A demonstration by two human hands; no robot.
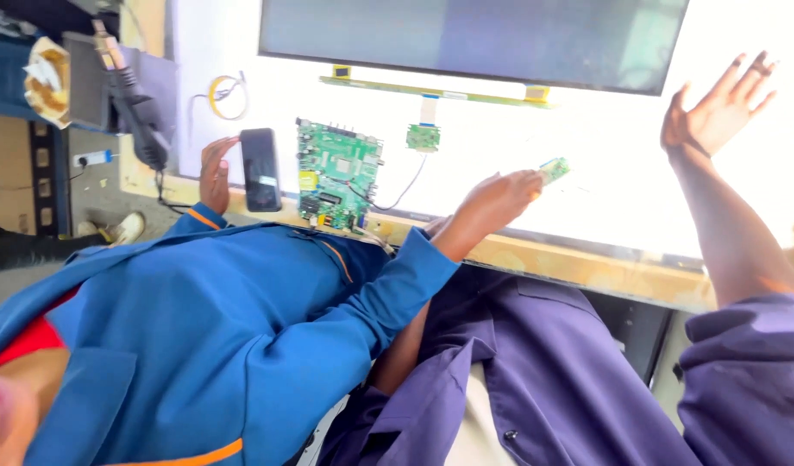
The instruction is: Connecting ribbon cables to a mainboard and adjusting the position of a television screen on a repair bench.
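My right hand (716, 112), upper right of the frame, is raised with fingers spread wide, grasping nothing, above the lit panel (621, 185). The small green circuit strip (554, 168) lies toward its lower left, angled up-right, pinched by a co-worker's hand (493, 203). My left hand is hidden behind the blue sleeve (405, 276), so I cannot tell its state.

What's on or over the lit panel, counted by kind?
Green circuit boards: 3 (large board, small board on ribbon cable, small board in a co-worker's hand)
Long strip board: 1
Black phone: 1
Yellow tape roll: 1
Total: 6
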